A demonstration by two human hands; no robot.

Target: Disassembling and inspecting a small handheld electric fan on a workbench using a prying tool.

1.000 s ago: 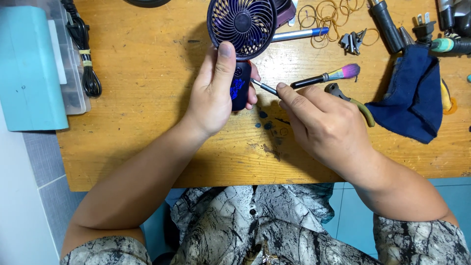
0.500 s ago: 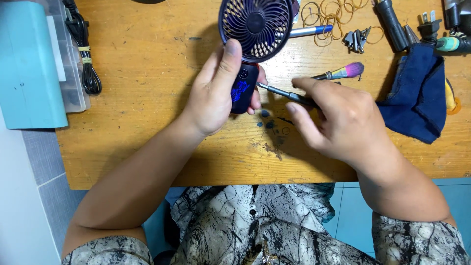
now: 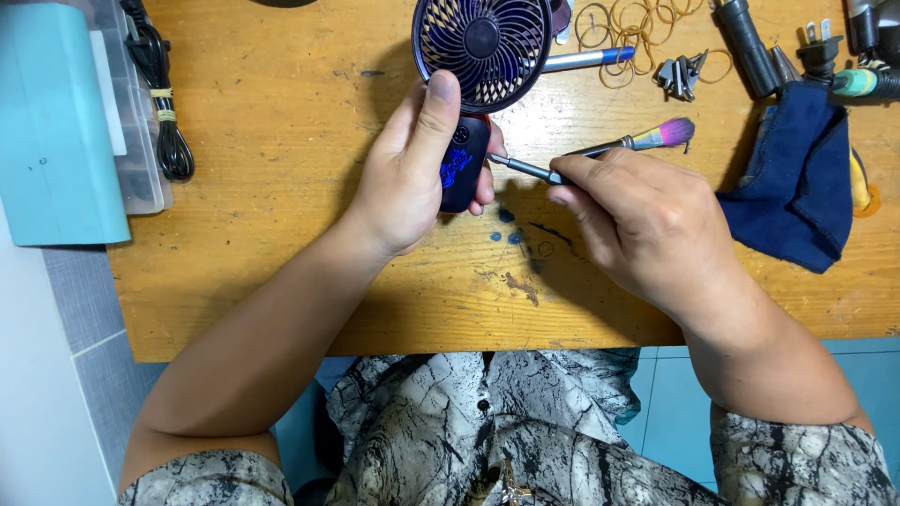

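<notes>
Left hand [image 3: 412,178] gripping handheld fan [image 3: 478,75], right hand [image 3: 637,220] holding screwdriver [image 3: 525,169], brush [image 3: 647,141] and blue cloth [image 3: 797,178] nearby

Plenty of bare wooden tabletop [image 3: 281,141] in the upper-left middle of the frame, so my left hand [image 3: 412,178] could swing out that way no problem. Far left is blocked by the teal plastic box [image 3: 52,122] and the coiled black cable [image 3: 159,103]. The lower strip of the table under my wrists is open too. My right hand [image 3: 637,220] is boxed in: crumpled dark blue cloth [image 3: 797,178] right beside it, pink-tipped brush [image 3: 647,141] above, and tan rubber bands [image 3: 637,28], metal clips [image 3: 680,75] and black tool handles [image 3: 750,42] crowding the upper right.
</notes>
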